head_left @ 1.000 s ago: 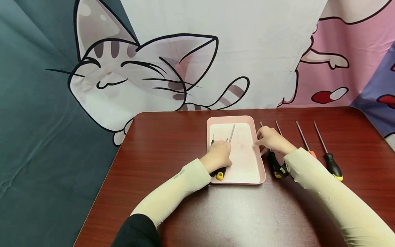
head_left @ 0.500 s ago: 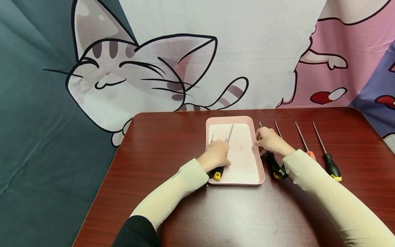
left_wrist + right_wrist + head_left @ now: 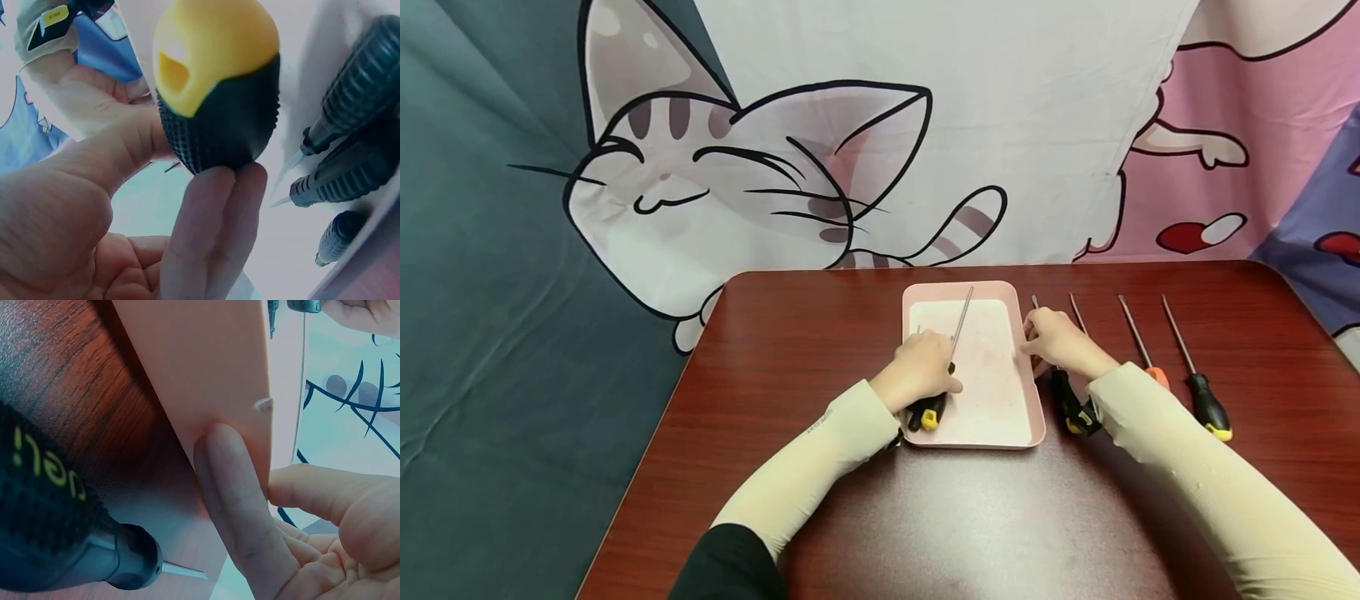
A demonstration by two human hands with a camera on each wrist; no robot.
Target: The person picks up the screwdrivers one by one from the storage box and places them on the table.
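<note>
In the head view, my left hand (image 3: 919,368) is over the left side of a shallow pink tray (image 3: 1033,417). It holds a screwdriver (image 3: 963,321) whose thin metal shaft points toward the tray's far rim. The left wrist view shows this screwdriver's black-and-yellow handle (image 3: 219,81) between thumb and fingers. Beside it in the tray lie more dark-handled screwdrivers (image 3: 362,81). My right hand (image 3: 1060,340) grips the tray's right side; in the right wrist view, fingers (image 3: 231,469) press the outer wall and the thumb is at the rim.
Several screwdrivers lie on the brown table (image 3: 820,333) right of the tray: one black-handled (image 3: 1063,396) beneath my right forearm, one orange-handled (image 3: 1157,376), and one black with a yellow end (image 3: 1207,404). A cartoon-printed cloth (image 3: 1037,125) hangs behind the table.
My left hand has shifted slightly up and left, and the screwdriver's tip has moved to the tray's far rim. My right hand and the tray stay put.
</note>
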